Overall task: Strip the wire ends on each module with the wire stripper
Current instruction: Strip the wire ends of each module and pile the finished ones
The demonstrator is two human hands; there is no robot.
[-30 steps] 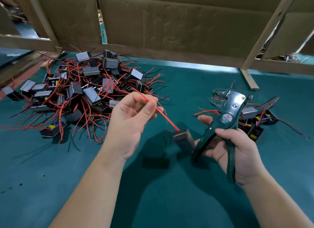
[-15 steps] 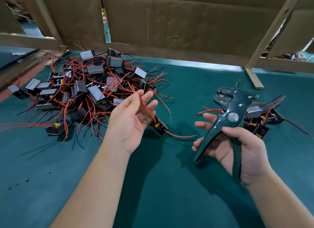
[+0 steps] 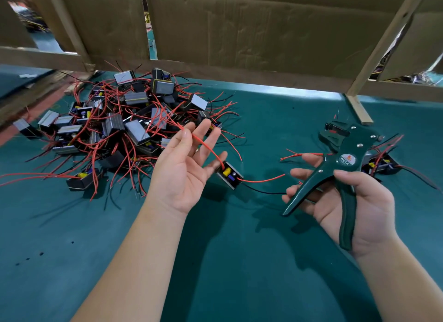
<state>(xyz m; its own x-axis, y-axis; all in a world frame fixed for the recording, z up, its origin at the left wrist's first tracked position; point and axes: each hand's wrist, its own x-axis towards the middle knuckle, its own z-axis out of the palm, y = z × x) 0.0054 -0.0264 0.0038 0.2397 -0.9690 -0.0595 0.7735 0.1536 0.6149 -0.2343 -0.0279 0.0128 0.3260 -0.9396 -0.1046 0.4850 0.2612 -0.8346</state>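
Head view: your left hand [image 3: 184, 168] is palm up with the fingers spread and nearly straight. A red wire [image 3: 206, 144] lies loose across the fingers, running from near your thumb tip down to one module [image 3: 229, 175]. I see no pinch on it.

That module sits on the green mat [image 3: 239, 261], just right of your little finger and between your two hands, open side up with yellow and blue parts showing. A second red lead [image 3: 261, 179] and a black lead [image 3: 263, 192] run from it to the right, ending near your right fingertips.

Your right hand [image 3: 347, 206] grips the wire stripper [image 3: 345, 168]. The thumb is curled over the right handle and the fingers pass under the left one. The handles are spread apart and the head points far, away from you. Something red sits at the head; I can't tell if it's a wire.

The main pile of modules [image 3: 124, 122] is far left, a tangle of red and black leads touching the back of your left fingers. A small group of modules [image 3: 381, 164] lies far right, partly hidden behind the stripper head.

A cardboard wall [image 3: 239, 29] on a wooden frame [image 3: 383, 48] closes off the far edge of the mat.
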